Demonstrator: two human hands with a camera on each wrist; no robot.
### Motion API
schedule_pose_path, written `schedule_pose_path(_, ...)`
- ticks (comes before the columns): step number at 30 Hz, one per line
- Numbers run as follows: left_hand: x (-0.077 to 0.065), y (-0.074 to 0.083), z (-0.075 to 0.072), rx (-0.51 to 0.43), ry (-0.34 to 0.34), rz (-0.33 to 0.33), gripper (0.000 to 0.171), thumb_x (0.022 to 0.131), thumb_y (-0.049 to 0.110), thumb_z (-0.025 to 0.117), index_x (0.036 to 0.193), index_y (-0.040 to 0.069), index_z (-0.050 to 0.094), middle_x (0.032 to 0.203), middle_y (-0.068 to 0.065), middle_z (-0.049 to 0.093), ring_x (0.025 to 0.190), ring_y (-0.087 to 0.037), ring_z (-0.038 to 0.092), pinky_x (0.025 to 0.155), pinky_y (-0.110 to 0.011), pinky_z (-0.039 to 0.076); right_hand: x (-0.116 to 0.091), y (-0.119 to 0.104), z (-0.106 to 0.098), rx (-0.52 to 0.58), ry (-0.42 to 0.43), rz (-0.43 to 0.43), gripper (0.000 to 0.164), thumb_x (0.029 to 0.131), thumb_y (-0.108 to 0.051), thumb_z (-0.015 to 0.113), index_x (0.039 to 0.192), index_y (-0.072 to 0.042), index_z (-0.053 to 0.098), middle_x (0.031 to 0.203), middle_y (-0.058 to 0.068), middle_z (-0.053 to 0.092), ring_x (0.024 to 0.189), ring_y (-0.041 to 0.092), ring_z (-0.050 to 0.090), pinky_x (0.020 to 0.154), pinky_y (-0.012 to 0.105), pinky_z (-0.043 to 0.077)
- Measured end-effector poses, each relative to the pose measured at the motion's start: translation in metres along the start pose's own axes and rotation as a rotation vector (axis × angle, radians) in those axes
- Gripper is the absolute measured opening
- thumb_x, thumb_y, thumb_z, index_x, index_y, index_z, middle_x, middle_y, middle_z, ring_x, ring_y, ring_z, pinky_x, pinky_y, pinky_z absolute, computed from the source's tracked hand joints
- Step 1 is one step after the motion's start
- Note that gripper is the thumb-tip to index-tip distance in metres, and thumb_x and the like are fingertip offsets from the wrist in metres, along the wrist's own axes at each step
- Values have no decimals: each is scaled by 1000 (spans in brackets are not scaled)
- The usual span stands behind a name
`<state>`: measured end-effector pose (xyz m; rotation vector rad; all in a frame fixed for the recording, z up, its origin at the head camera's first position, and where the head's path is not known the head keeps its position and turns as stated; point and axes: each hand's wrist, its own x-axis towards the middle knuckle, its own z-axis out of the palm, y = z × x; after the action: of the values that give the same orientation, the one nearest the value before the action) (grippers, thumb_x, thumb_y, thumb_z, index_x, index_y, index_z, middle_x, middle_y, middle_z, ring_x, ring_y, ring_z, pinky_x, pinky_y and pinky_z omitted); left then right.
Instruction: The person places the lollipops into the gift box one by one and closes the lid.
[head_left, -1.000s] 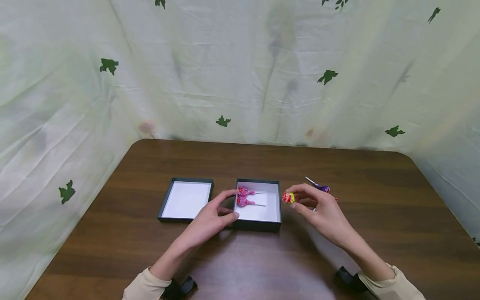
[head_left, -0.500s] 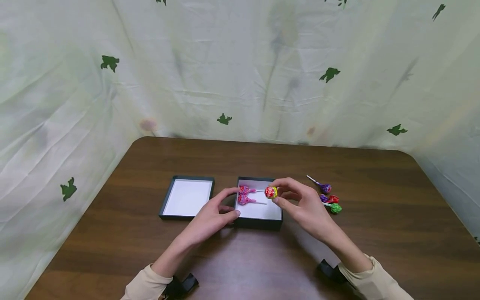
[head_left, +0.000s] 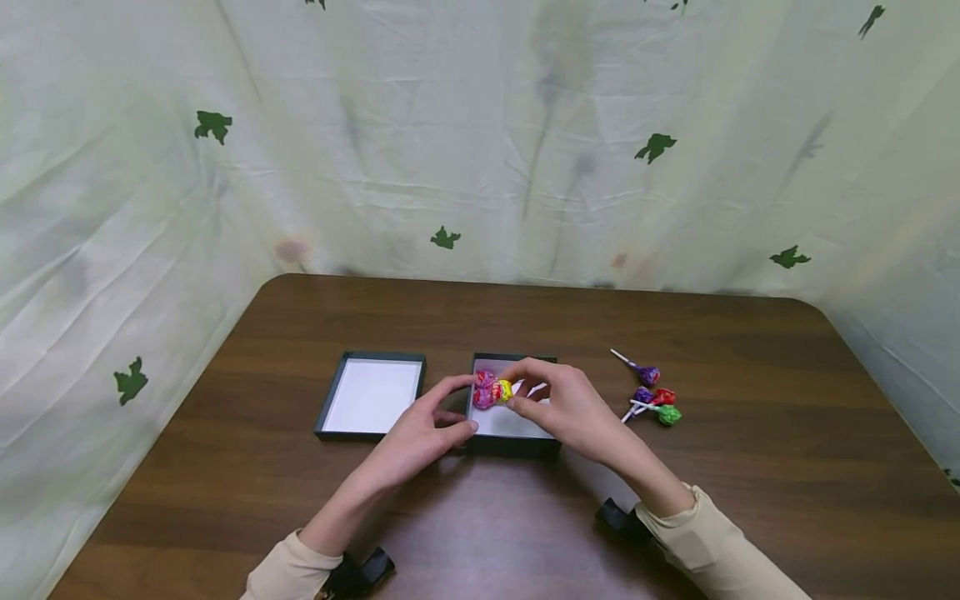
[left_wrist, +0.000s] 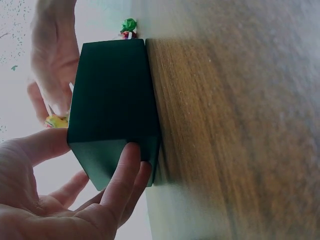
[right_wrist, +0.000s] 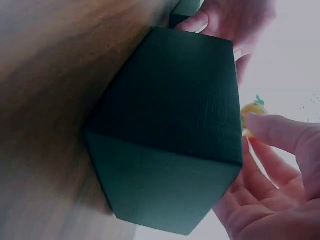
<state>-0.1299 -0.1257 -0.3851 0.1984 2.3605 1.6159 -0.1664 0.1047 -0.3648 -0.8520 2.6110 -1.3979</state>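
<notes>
My right hand pinches a lollipop with a yellow and red wrapper between thumb and fingertips, low over the inside of a dark green box. Pink lollipops lie at the left inside that box, partly covered by the yellow one in the head view. My left hand holds the box by its left side, one fingertip at the rim and the thumb near the front corner. The left wrist view shows fingers against the box wall. In the right wrist view, the yellow wrapper shows just above the rim.
Left of the box lies a shallow dark green lid, its white inside facing up. To the right sit several loose lollipops, among them a purple one, a red one and a green one. A pale curtain hangs behind the wooden table.
My right hand has moved left from beside the box to over its inside, carrying the yellow and red lollipop to the pink ones. The loose lollipops came into view. My left hand stayed put.
</notes>
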Motion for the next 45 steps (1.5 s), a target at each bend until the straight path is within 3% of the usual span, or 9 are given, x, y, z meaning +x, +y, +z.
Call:
schedule_pose_path(8, 0, 0, 0, -5, 0, -1, 56, 90, 24, 69, 143, 28, 49, 149, -2, 41, 112, -27, 61, 85, -48, 51, 15, 3, 8, -75, -161, 2, 21, 87, -6, 71, 105, -17, 70, 94, -9, 66, 83, 10, 62, 72, 28, 52)
schedule_pose_path(22, 0, -3, 0, -9, -27, 15, 55, 92, 22, 68, 143, 26, 47, 151, -5, 40, 112, -28, 61, 87, -48, 50, 32, 6, 19, -195, -244, 7, 19, 80, -5, 75, 93, -17, 70, 89, -10, 67, 84, 12, 63, 72, 29, 50)
schedule_pose_path(35, 1, -3, 1, -3, 9, -2, 55, 91, 19, 68, 140, 31, 49, 149, 3, 41, 109, -23, 63, 88, -46, 50, 40, 8, 27, -267, -241, 28, 16, 79, -6, 78, 86, -18, 71, 78, -7, 65, 74, 9, 57, 69, 31, 46)
schedule_pose_path(45, 1, -4, 1, -8, 3, 20, 54, 91, 19, 67, 141, 29, 48, 149, -2, 41, 110, -24, 62, 85, -43, 51, 39, 8, 30, -298, -255, 42, 19, 79, -7, 79, 89, -19, 69, 74, -9, 61, 71, 10, 56, 67, 32, 44)
